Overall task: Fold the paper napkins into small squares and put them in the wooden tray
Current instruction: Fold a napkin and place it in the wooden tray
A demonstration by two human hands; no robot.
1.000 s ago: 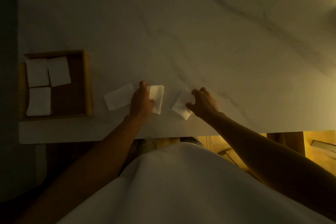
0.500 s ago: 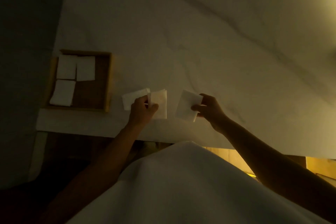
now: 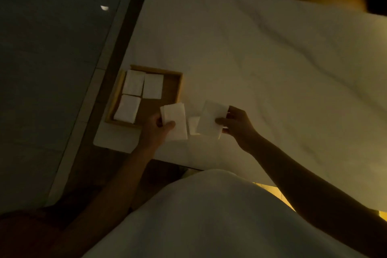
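A square wooden tray sits near the table's left front corner with three folded white napkins in it: one at the back left, one beside it and one at the front left. My left hand grips a folded napkin just above the tray's front right corner. My right hand pinches another folded napkin by its right edge, lifted off the table. A third napkin lies on the table between them, partly hidden.
The white marble table stretches back and to the right. Its left edge and front edge run close to the tray. Dark floor lies to the left, and my white garment fills the bottom of the view.
My left hand lifted its napkin and carried it left, over the tray's corner. My right hand raised its napkin off the table. The view swung, so the tray sits nearer the middle.
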